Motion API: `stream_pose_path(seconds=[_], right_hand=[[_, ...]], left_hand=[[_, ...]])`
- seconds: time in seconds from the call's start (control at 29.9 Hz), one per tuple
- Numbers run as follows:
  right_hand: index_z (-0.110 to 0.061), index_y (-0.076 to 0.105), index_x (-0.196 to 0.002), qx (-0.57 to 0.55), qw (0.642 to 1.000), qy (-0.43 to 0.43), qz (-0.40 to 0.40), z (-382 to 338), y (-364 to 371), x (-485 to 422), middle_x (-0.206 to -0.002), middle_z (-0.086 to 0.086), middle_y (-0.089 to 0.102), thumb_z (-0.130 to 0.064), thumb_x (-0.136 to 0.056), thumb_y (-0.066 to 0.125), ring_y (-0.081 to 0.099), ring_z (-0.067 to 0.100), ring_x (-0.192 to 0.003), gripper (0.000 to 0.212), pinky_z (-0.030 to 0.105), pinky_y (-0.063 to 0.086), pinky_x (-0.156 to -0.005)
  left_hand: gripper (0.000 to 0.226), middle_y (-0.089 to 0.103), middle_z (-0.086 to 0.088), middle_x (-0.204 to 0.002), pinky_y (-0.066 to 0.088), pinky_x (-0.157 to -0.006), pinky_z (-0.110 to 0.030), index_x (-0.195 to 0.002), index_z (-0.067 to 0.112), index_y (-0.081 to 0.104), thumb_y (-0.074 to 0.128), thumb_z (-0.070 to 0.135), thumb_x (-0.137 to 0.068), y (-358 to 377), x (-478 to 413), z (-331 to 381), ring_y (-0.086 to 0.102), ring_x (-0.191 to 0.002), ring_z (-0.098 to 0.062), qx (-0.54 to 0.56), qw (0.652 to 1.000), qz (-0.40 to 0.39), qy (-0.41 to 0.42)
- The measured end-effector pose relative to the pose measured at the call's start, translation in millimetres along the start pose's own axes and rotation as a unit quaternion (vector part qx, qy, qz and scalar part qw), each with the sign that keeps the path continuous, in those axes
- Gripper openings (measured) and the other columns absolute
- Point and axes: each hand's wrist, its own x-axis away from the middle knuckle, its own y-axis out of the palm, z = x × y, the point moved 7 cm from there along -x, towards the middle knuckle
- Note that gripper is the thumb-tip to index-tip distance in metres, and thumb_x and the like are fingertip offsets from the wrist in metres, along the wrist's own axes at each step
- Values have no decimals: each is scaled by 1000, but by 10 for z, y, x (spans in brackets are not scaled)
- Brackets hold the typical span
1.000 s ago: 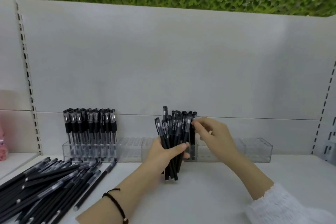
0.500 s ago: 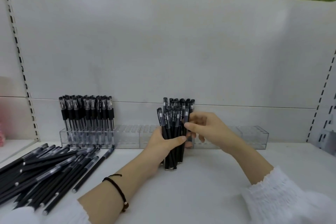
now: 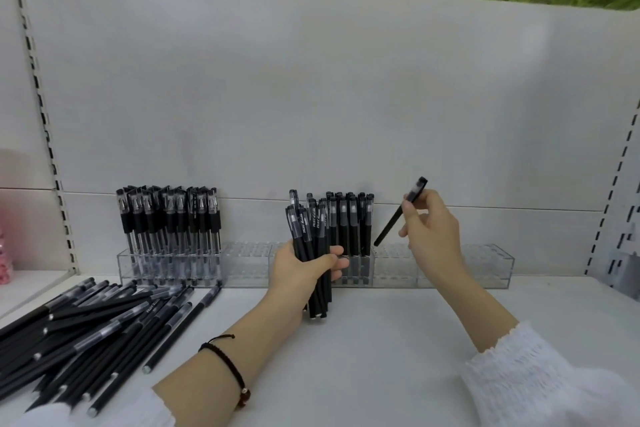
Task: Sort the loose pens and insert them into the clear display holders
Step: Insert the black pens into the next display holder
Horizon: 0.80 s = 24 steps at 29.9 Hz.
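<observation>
The left hand (image 3: 304, 270) grips a bundle of matte black capped pens (image 3: 313, 246) upright, ends on the white shelf (image 3: 398, 340) near its back edge. The right hand (image 3: 433, 232) pinches one slim black pen (image 3: 398, 218), tilted, its lower end just above the clear acrylic holder row (image 3: 485, 263) along that edge. Loose black pens (image 3: 86, 322) crowd the front left corner. Entering at this tilt, the pen may miss its socket or knock the standing pens (image 3: 349, 229) beside it.

The head view looks forward and slightly down, close over the white shelf (image 3: 381, 357).
</observation>
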Motion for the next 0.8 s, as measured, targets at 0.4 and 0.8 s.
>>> stream_pose_path(seconds=[0.4, 0.8], right_hand=[[-12, 60, -102, 235, 963, -27, -130, -48, 382, -131, -94, 1, 63, -25, -98, 51, 58, 22, -87, 16, 39, 50, -78], [-23, 57, -73, 112, 990, -53, -70, -176, 183, 1, -68, -14, 59, -25, -85, 56, 51, 4, -61, 13, 30, 43, -62]], left_hand=[[25, 75, -11, -87, 61, -68, -29, -105, -6, 63, 69, -10, -81, 73, 30, 9, 74, -75, -22, -19, 1000, -17, -6], [16, 76, -14, -92, 58, -69, -26, -99, -2, 68, 71, -1, -83, 124, 58, -18, 74, -87, -25, 22, 996, -79, -31]])
